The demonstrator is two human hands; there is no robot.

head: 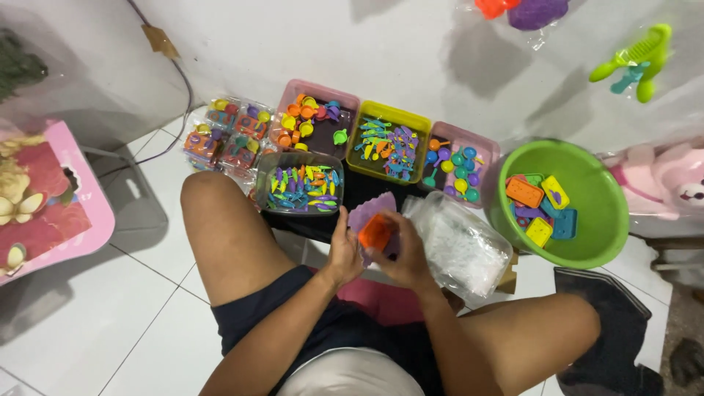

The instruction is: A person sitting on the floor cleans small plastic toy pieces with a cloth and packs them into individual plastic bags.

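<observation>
Gripped between the left hand [343, 253] and the right hand [405, 257], a small orange plastic toy block [376, 232] is held against a purple scalloped plastic plate [370, 213], above the lap. Just right of them, a crumpled clear plastic bag [458, 246] is seen, with a green round plastic basin [605, 209] beyond.

Dark navy shorts, white top — bare arms, bare knees

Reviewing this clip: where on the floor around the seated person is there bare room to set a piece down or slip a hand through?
Bare white tile lies outside the left knee, bordered by the pink table. Ahead it is crowded: the clear tub, yellow tray, pink trays and green basin sit nearly edge to edge, and the plastic bags fill the gap beside the hands.
</observation>
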